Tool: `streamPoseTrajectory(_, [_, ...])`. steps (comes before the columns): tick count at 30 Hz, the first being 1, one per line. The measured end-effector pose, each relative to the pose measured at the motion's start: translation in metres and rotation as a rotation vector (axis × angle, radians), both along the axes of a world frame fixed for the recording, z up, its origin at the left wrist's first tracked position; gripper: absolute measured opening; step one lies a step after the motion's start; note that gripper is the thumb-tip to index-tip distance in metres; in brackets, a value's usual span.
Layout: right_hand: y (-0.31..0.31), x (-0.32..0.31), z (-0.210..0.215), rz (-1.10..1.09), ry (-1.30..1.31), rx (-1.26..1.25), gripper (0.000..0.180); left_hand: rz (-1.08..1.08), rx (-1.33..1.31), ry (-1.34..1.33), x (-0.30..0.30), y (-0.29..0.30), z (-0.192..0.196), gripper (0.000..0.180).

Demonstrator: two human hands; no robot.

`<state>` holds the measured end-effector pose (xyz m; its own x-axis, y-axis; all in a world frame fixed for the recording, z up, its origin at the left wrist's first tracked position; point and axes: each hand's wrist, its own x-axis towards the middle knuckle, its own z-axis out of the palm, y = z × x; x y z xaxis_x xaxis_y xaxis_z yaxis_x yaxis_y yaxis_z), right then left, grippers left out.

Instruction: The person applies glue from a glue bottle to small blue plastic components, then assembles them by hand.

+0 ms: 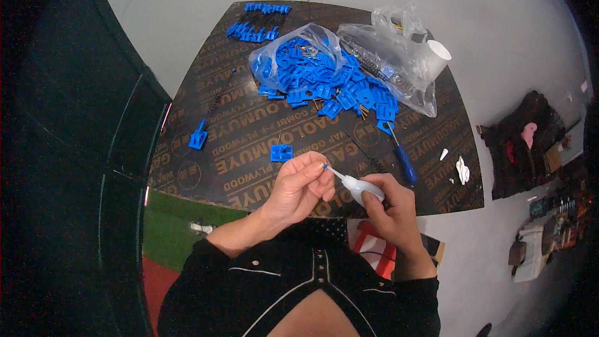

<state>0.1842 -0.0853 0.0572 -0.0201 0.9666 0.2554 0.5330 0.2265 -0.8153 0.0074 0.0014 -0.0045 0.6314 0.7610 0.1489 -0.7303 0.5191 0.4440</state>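
Note:
My left hand (301, 186) is closed, with a small blue piece (326, 166) pinched between thumb and forefinger. In my right hand (393, 209) is a white squeeze bottle (360, 188) with a long thin nozzle. Its nozzle tip meets or nearly meets the small blue piece. Just beyond my left hand lies a flat blue plastic part (281, 153) with a thin metal pin by it. Another blue part (198, 138), joined to a dark spring-like rod, lies farther left. A thin dark rod or spring (376, 163) lies beyond the bottle.
A heap of blue plastic parts (349, 90) spills from a clear bag (265, 65) on the dark plywood table (249, 128). Assembled blue pieces (253, 32) line the far left. At right are another clear bag (424, 97), white cup (439, 53), blue-handled screwdriver (405, 165), white cap (443, 153) and crumpled tissue (462, 171).

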Motion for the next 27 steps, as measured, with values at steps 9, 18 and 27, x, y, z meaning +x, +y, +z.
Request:
streamPoseTrajectory(9, [0.0005,-0.0014,0.0027,-0.004,-0.019,-0.006,0.02,0.035,-0.001,0.034,-0.0011,-0.0006,-0.0022,0.012])
streamPoseTrajectory(18, [0.0025,0.0001,0.0044,0.012,-0.058,0.015,0.02,0.052,-0.002,0.05,-0.0016,-0.0005,-0.0041,0.011])
streamPoseTrajectory(27, [0.0033,-0.0009,0.0086,0.01,-0.074,-0.003,0.019,0.095,0.02,0.102,-0.0004,-0.0024,-0.0013,0.013])
